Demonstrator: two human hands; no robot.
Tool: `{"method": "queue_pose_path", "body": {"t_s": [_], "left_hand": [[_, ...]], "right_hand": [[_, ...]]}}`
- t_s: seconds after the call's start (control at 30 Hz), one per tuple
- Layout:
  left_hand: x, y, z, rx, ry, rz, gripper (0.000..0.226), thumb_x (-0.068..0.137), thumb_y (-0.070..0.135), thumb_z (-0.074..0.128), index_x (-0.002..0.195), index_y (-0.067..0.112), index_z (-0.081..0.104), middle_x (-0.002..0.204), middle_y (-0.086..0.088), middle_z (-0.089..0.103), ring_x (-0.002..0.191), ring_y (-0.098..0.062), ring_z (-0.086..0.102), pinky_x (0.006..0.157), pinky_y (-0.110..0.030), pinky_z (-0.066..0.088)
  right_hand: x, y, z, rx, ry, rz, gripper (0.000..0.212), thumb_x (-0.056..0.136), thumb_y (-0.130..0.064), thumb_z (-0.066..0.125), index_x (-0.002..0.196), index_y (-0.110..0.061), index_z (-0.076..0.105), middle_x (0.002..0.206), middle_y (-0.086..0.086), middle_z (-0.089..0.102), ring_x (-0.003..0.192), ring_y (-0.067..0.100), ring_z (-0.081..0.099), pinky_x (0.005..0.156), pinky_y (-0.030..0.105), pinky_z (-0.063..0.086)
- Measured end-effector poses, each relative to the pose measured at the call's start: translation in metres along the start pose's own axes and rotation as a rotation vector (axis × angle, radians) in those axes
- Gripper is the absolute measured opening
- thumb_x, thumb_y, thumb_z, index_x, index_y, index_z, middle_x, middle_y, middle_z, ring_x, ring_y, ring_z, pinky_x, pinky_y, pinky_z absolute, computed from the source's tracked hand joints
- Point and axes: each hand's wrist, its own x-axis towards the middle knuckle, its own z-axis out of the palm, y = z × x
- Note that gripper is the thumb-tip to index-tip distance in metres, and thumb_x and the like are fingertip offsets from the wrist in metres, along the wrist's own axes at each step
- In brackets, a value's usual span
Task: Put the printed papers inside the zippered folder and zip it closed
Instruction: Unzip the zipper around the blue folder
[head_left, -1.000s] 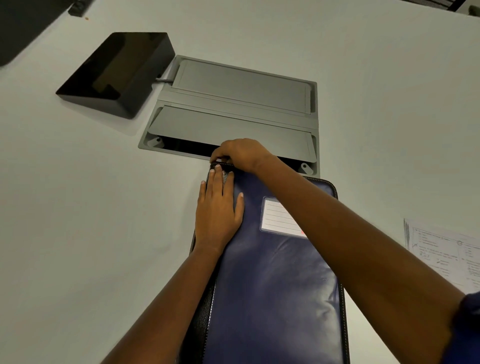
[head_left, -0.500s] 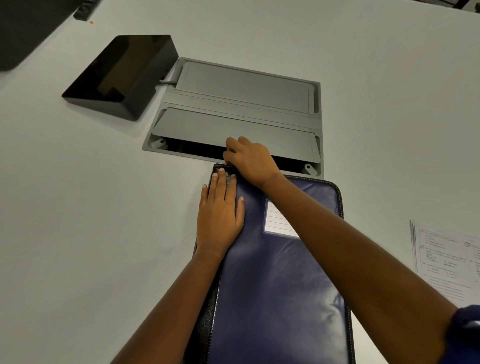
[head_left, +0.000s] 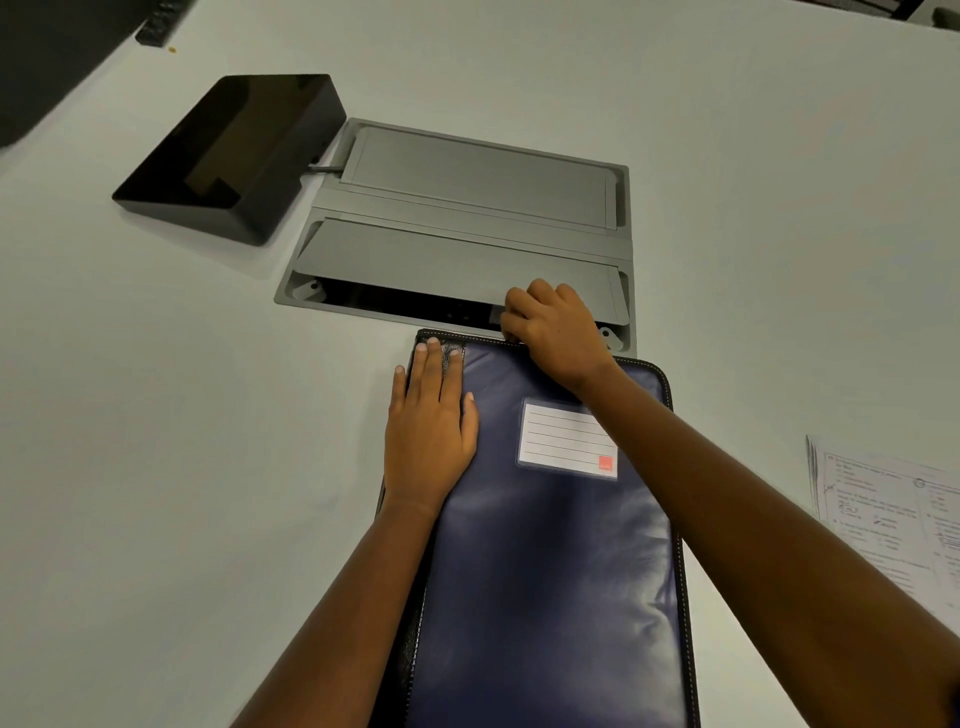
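Folder (head_left: 545, 571) first: dark blue and zippered, it lies flat on the table (head_left: 156, 467) beneath both your hands, with its far edge at the rim of a grey hatch (head_left: 467, 218). Beyond your left hand, well off to the left, sits a black wedge-shaped device (head_left: 228, 156); leave it alone.

Your left hand (head_left: 428, 431) is spread flat, fingers straight, pressing on the folder's far left corner. Your right hand (head_left: 553, 332) is curled over the far edge, where the zipper (head_left: 666, 382) runs. The pull is hidden under your fingers, so you are probably pinching it, but that can't be confirmed. A white label (head_left: 566, 441) lies just on the near side of that hand.

To the right of your right forearm, apart from the folder, the printed papers (head_left: 893, 519) are still on the table, so nothing looks loaded yet.

The cover looks soft, padded and a bit slick, so it will likely flex and slide if you tug. Keep the flat palm as an anchor and work the pull itself, easing round the rounded corners. The papers are thin and floppy; lift them as one stack by a long edge.
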Motion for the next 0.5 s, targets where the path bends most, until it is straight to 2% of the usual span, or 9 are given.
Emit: {"method": "queue_pose_path", "body": {"t_s": [0.17,0.5], "left_hand": [[0.0,0.0,0.001,0.015,0.004,0.0,0.055,0.099,0.031,0.028,0.148,0.016,0.01,0.158,-0.008,0.007,0.147,-0.023,0.002,0.113,-0.031,-0.01],[-0.001,0.0,0.001,-0.002,0.026,0.006,0.053,0.098,0.027,0.034,0.146,0.013,0.018,0.156,-0.011,0.015,0.146,-0.025,0.01,0.115,-0.032,-0.003]], "right_hand": [[-0.029,0.022,-0.007,-0.009,-0.012,0.047,0.016,0.067,-0.003,0.074,0.082,-0.006,0.067,0.085,0.014,0.068,0.076,0.032,0.063,0.062,0.037,0.05],[-0.076,0.054,-0.014,-0.02,-0.079,0.251,0.021,0.068,0.003,0.074,0.087,-0.001,0.067,0.092,0.021,0.067,0.082,0.042,0.061,0.07,0.044,0.05]]}}
